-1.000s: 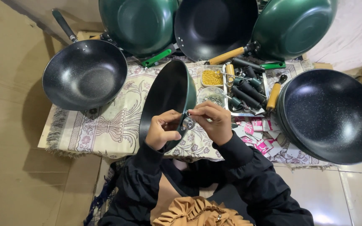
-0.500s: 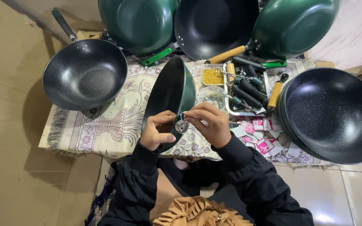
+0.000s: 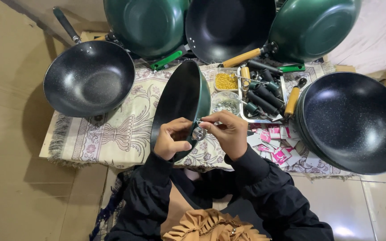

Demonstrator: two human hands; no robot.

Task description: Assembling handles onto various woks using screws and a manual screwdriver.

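Note:
A green wok (image 3: 182, 100) with a dark inside stands on edge on the patterned cloth (image 3: 121, 134), tilted toward me. My left hand (image 3: 171, 138) grips its near rim. My right hand (image 3: 228, 133) pinches a small round metal fitting (image 3: 199, 133) against the rim, right beside the left hand's fingers. Both sleeves are black.
A dark speckled wok (image 3: 88, 78) with a black handle lies at the left and a stack of dark woks (image 3: 356, 122) at the right. Three more woks (image 3: 228, 27) lean at the back. A metal tray of handles (image 3: 264, 96), a tub of yellow pieces (image 3: 225, 81), a tub of metal parts (image 3: 225, 105) and pink-white packets (image 3: 278, 147) lie behind my hands.
The view has shifted slightly. My hands stay at the wok's rim, with the fingers working a little around the small metal fitting.

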